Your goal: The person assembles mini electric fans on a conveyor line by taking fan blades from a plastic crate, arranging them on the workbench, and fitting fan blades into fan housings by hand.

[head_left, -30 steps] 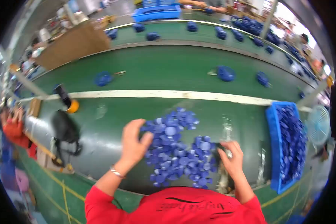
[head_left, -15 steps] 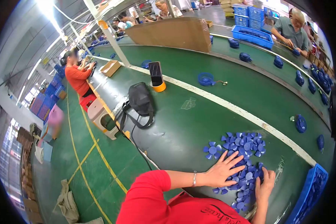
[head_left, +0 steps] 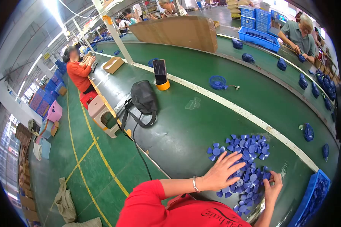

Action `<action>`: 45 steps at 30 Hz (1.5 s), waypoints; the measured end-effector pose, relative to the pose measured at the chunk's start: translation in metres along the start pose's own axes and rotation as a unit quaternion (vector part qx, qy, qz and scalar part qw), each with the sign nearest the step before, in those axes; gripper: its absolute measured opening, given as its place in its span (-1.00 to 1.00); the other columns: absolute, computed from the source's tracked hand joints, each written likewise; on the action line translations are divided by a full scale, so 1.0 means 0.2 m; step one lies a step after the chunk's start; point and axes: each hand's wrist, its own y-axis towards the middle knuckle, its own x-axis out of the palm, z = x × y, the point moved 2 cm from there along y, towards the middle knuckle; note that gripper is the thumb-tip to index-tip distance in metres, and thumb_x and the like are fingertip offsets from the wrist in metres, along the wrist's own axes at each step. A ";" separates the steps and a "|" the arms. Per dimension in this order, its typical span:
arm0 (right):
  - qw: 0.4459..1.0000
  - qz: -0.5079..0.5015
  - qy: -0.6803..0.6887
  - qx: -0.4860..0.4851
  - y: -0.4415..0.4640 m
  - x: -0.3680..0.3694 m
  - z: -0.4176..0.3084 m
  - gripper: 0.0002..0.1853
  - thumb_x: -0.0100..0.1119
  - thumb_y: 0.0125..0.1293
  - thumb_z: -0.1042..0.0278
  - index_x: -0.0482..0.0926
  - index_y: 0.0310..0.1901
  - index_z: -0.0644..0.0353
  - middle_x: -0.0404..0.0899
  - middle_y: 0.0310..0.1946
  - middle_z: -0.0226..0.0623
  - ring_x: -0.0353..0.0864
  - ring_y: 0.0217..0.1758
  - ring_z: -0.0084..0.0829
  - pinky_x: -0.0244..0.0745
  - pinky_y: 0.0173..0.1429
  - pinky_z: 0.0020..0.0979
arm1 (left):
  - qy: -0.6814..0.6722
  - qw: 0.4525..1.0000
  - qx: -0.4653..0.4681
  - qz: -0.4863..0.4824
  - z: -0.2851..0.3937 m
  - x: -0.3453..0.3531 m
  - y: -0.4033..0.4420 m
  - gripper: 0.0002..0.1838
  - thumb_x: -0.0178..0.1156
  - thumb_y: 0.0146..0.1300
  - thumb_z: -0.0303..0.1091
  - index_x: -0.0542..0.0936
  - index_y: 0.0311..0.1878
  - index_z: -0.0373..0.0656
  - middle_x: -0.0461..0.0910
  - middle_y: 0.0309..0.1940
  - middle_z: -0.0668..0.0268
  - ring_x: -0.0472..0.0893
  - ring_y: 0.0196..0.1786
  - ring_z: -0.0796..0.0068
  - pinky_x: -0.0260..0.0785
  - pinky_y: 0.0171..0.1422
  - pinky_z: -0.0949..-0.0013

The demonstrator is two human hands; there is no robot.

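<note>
A pile of small blue plastic fan blades (head_left: 251, 148) lies on the green table in front of me. My left hand (head_left: 221, 173) rests over the left side of the pile, palm down, its fingers spread across several blades. At the pile's right edge, my right hand (head_left: 272, 186) has its thumb and fingertips closed on one fan blade (head_left: 266, 175). A single fan blade (head_left: 216, 151) sits at the pile's upper left. Part of the pile is hidden under my left hand.
A blue crate (head_left: 305, 202) of blue parts stands at right. Beyond a white strip lies a blue fan housing (head_left: 218, 82) with a wire. A black bag (head_left: 144, 99) and a phone (head_left: 160, 72) on an orange tape roll (head_left: 163, 85) sit ahead. Co-workers sit farther off.
My left hand has shifted slightly left and lifted its fingers a little. My right fingers have closed on a blade at the pile's edge. The wired housing has moved rightward.
</note>
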 end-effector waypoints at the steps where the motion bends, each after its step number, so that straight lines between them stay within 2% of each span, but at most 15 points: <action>1: 1.000 0.025 0.010 -0.001 0.00 0.00 0.01 -0.59 0.31 -0.12 0.65 0.57 -0.12 0.36 0.40 -0.39 -0.26 0.42 -0.41 -0.42 0.38 -0.25 -0.41 | -0.003 1.000 -0.012 0.004 -0.01 -0.02 -0.01 -0.45 0.19 0.25 -0.12 0.38 0.29 -0.02 0.21 0.37 0.11 0.18 0.44 0.08 -0.14 0.50 -0.16; 6: 0.994 0.111 -0.002 0.013 -0.01 -0.03 0.09 -0.62 0.32 -0.07 0.59 0.56 -0.12 0.35 0.40 -0.39 -0.28 0.39 -0.41 -0.41 0.36 -0.26 -0.39 | -0.008 0.994 -0.094 0.051 -0.06 -0.23 -0.05 -0.58 0.26 0.21 -0.21 0.52 0.12 -0.08 0.50 0.12 0.19 0.45 0.23 0.20 0.10 0.44 -0.01; 7: 0.993 0.118 -0.012 0.013 -0.01 -0.02 0.12 -0.62 0.32 -0.07 0.59 0.56 -0.11 0.34 0.40 -0.39 -0.29 0.39 -0.40 -0.41 0.36 -0.25 -0.39 | -0.001 0.990 -0.101 0.093 -0.05 -0.28 -0.05 -0.65 0.26 0.20 -0.28 0.56 0.05 -0.13 0.58 0.00 0.21 0.55 0.10 0.24 0.30 0.32 0.14; 9: 0.991 0.131 -0.031 0.015 -0.02 -0.01 0.18 -0.62 0.32 -0.06 0.57 0.56 -0.11 0.33 0.40 -0.39 -0.29 0.39 -0.38 -0.40 0.36 -0.24 -0.39 | -0.077 0.981 -0.164 0.071 -0.07 -0.30 -0.09 -0.68 0.24 0.21 -0.32 0.56 0.03 -0.15 0.59 -0.04 0.20 0.59 0.04 0.26 0.37 0.22 0.20; 11: 0.989 0.136 -0.064 0.010 -0.02 0.01 0.20 -0.62 0.33 -0.06 0.56 0.56 -0.12 0.31 0.39 -0.40 -0.29 0.38 -0.36 -0.38 0.36 -0.23 -0.38 | -0.131 0.971 -0.198 0.044 -0.06 -0.28 -0.11 -0.71 0.22 0.23 -0.35 0.57 0.01 -0.20 0.61 -0.11 0.19 0.63 -0.06 0.31 0.46 0.05 0.29; 16: 0.985 0.143 -0.098 -0.011 -0.02 0.02 0.17 -0.64 0.35 -0.06 0.53 0.57 -0.14 0.29 0.39 -0.41 -0.28 0.38 -0.34 -0.34 0.35 -0.20 -0.34 | -0.271 0.939 -0.138 -0.162 0.12 -0.18 -0.07 -0.69 0.22 0.25 -0.32 0.55 0.03 -0.21 0.60 -0.09 0.19 0.64 -0.07 0.31 0.46 0.07 0.28; 20: 0.983 0.153 -0.105 -0.002 -0.03 0.02 0.18 -0.65 0.36 -0.07 0.52 0.58 -0.17 0.28 0.41 -0.43 -0.26 0.39 -0.32 -0.29 0.35 -0.17 -0.29 | -0.338 0.908 -0.126 -0.215 0.16 -0.21 0.10 -0.72 0.23 0.26 -0.34 0.57 -0.02 -0.25 0.63 -0.14 0.20 0.65 -0.08 0.38 0.48 0.04 0.31; 24: 0.983 0.152 -0.105 -0.001 -0.02 0.01 0.14 -0.63 0.39 -0.11 0.50 0.59 -0.17 0.27 0.39 -0.45 -0.26 0.38 -0.31 -0.26 0.34 -0.13 -0.26 | -0.345 0.907 -0.189 -0.150 -0.19 -0.17 0.37 -0.78 0.23 0.28 -0.35 0.59 -0.06 -0.21 0.65 -0.24 0.24 0.64 -0.21 0.55 0.49 -0.08 0.42; 26: 0.984 0.148 -0.098 0.013 -0.02 0.01 0.14 -0.63 0.40 -0.12 0.49 0.59 -0.18 0.26 0.39 -0.46 -0.27 0.38 -0.31 -0.25 0.33 -0.13 -0.26 | -0.165 0.961 -0.213 -0.061 -0.41 -0.20 0.57 -0.74 0.22 0.25 -0.33 0.58 -0.02 -0.20 0.67 -0.32 0.27 0.64 -0.26 0.56 0.51 -0.13 0.42; 30: 0.983 0.150 -0.109 0.012 -0.02 0.01 0.15 -0.63 0.39 -0.13 0.49 0.59 -0.19 0.26 0.38 -0.46 -0.28 0.37 -0.30 -0.26 0.32 -0.13 -0.25 | 0.035 0.943 -0.290 0.157 -1.00 -0.15 0.88 -0.54 0.26 0.17 -0.08 0.54 -0.05 -0.31 0.67 -0.30 0.01 0.67 -0.18 0.04 0.49 -0.03 0.14; 32: 0.984 0.142 -0.109 0.016 -0.02 0.01 0.14 -0.63 0.39 -0.15 0.50 0.59 -0.20 0.26 0.38 -0.46 -0.28 0.37 -0.30 -0.26 0.32 -0.13 -0.26 | 0.083 0.897 -0.343 0.265 -1.20 -0.09 0.99 -0.50 0.28 0.13 -0.06 0.53 -0.07 -0.33 0.67 -0.30 0.01 0.65 -0.16 -0.05 0.48 -0.01 0.09; 35: 0.983 0.148 -0.109 0.013 -0.03 0.02 0.17 -0.65 0.35 -0.15 0.51 0.58 -0.22 0.27 0.35 -0.45 -0.28 0.35 -0.31 -0.27 0.30 -0.14 -0.28 | 0.103 0.867 -0.457 0.169 -1.22 -0.08 1.11 -0.47 0.21 0.11 0.09 0.66 -0.22 -0.28 0.65 -0.22 -0.10 0.65 -0.09 -0.04 0.48 0.02 0.09; 38: 0.982 0.154 -0.107 -0.001 -0.03 0.03 0.20 -0.65 0.34 -0.13 0.52 0.57 -0.20 0.28 0.33 -0.45 -0.28 0.35 -0.33 -0.30 0.30 -0.15 -0.30 | 0.082 0.841 -0.505 0.175 -1.25 -0.01 1.19 -0.60 0.18 0.13 -0.10 0.64 -0.17 -0.27 0.66 -0.26 -0.06 0.67 -0.10 0.03 0.51 -0.02 0.10; 41: 0.982 0.169 -0.085 -0.014 -0.04 0.02 0.24 -0.65 0.32 -0.09 0.55 0.56 -0.17 0.31 0.37 -0.43 -0.31 0.35 -0.36 -0.38 0.31 -0.20 -0.37 | -0.051 0.850 -0.483 0.204 -1.30 0.06 1.22 -0.69 0.15 0.19 -0.22 0.56 -0.08 -0.22 0.65 -0.14 -0.01 0.64 -0.06 -0.02 0.48 0.02 0.12; 45: 0.987 0.157 -0.022 -0.010 0.00 -0.02 0.17 -0.64 0.28 -0.06 0.55 0.54 -0.14 0.35 0.36 -0.40 -0.29 0.35 -0.34 -0.40 0.31 -0.19 -0.38 | -0.093 0.889 -0.362 0.263 -0.93 -0.05 1.12 -0.71 0.10 0.23 -0.25 0.49 -0.08 -0.23 0.63 -0.18 -0.02 0.61 -0.08 -0.06 0.43 0.02 0.05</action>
